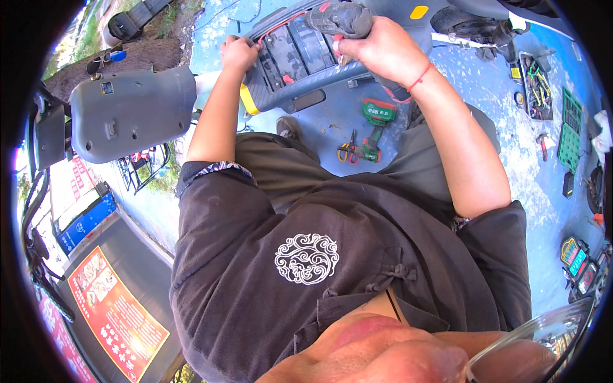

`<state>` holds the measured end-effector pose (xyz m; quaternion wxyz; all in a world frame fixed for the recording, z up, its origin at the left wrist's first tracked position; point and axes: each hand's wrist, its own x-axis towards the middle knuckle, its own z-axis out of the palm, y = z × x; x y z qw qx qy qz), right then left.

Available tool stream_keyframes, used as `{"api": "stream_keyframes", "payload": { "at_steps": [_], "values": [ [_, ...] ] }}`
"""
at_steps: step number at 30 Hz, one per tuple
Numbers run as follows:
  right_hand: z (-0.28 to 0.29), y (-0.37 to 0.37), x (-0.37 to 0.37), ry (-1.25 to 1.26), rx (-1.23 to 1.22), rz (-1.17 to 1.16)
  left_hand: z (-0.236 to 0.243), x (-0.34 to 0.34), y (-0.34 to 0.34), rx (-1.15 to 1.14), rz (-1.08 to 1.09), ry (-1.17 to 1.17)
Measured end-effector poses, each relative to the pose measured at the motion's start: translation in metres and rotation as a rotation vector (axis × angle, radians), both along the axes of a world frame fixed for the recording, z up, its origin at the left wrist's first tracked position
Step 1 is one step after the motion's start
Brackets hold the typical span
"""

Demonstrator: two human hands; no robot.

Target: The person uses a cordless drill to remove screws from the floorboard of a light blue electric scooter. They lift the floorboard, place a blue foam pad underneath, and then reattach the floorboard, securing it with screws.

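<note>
"Head view: where's the drill (pixel 336 20)?"

"Over the deck (pixel 295 91), right hand (pixel 386 48) closed round its handle."

"And the left hand (pixel 239 53)?"

"At the deck's left edge; I can't tell whether it grips anything. I'd keep the drill square, red wire (pixel 281 28) clear."
</note>
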<state>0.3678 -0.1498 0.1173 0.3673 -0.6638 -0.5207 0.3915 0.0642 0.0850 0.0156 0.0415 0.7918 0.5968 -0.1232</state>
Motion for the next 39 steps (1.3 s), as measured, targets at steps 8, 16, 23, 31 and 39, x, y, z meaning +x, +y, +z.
{"api": "stream_keyframes", "payload": {
  "at_steps": [8,16,23,31,39],
  "values": [
    [0.001,0.004,-0.003,-0.002,0.007,0.021,-0.017,-0.012,-0.003,0.082,-0.191,-0.022],
    [-0.005,0.006,-0.005,0.0,0.006,0.008,-0.011,0.0,-0.018,0.121,-0.12,-0.033],
    [-0.006,0.008,-0.008,-0.009,-0.01,0.03,-0.031,-0.02,0.019,0.065,-0.142,0.07],
    [0.029,-0.001,-0.001,0.091,-0.091,0.073,-0.016,-0.006,0.092,-0.342,0.028,0.15],
    [0.04,-0.012,-0.005,0.154,-0.094,-0.006,-0.016,-0.015,0.114,-0.541,-0.192,-0.062]
  ]
}}
